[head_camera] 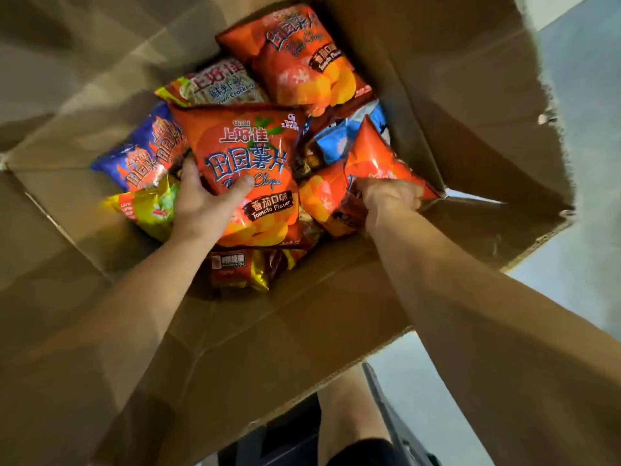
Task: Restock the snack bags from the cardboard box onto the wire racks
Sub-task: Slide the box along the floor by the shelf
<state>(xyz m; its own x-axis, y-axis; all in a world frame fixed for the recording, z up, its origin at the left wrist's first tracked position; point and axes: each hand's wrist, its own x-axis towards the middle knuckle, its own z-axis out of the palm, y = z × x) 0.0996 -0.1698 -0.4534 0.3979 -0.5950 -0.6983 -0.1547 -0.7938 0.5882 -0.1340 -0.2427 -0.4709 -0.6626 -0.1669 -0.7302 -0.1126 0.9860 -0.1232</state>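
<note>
Here, both hands are deep in the open cardboard box (420, 105). The left hand (205, 200) grips a red tomato chip bag (245, 156), thumb on its front. The right hand (386, 200) squeezes another red bag (376, 156) beside it, among other snack bags.

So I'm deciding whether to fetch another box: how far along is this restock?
Nothing shows as shelved; no rack is in view. In hand: the left hand holds a tomato potato chip bag, and the right hand has its grip on another orange bag. Left: the cardboard box still holds many bags, including a purple bag and prawn crackers.
</note>
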